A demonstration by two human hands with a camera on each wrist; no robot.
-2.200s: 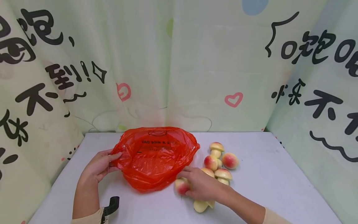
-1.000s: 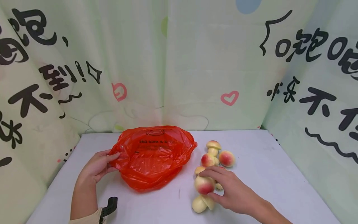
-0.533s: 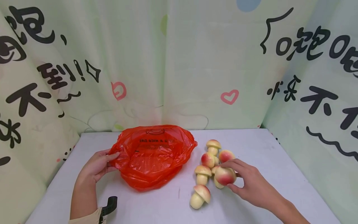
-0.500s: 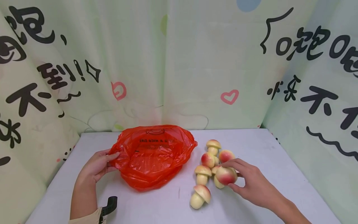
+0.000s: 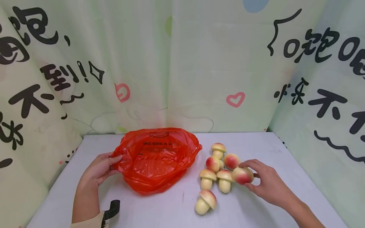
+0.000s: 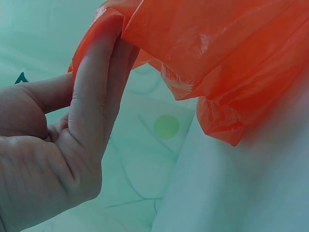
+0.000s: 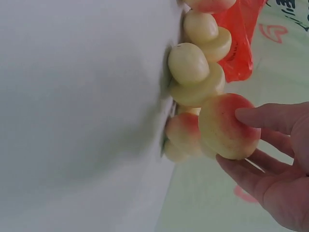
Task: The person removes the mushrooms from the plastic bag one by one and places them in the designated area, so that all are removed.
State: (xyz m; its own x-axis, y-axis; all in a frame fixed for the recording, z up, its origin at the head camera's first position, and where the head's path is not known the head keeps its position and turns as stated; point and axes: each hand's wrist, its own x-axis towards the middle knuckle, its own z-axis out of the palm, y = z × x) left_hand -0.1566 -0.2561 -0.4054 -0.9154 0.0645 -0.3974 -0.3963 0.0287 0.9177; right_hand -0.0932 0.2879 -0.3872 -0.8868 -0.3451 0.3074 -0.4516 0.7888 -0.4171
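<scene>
My left hand [image 5: 101,167] pinches the left rim of a red plastic bag [image 5: 159,164], its mouth spread wide toward me; the left wrist view shows the thumb and fingers either side of the film. In my right hand [image 5: 266,180], a round yellow peach [image 5: 243,176] with a red blush is held between thumb and fingertips. The right wrist view shows this peach raised above the white surface. Just left of it, another peach [image 5: 232,161] lies on the table. Several pale toy mushrooms with yellow-red caps lie nearby, including one mushroom [image 5: 224,181] beside the held peach.
The white table [image 5: 148,210] holds everything. Nearest me lies a tilted mushroom [image 5: 205,202]; at the back of the group is another mushroom [image 5: 218,150]. A patterned curtain [image 5: 199,63] closes off the back and sides. A black strap [image 5: 111,210] sticks out from the left wrist.
My right hand has carried the peach from beside the bag rightward across the mushrooms, uncovering those at the front. The left hand keeps its grip on the bag.
</scene>
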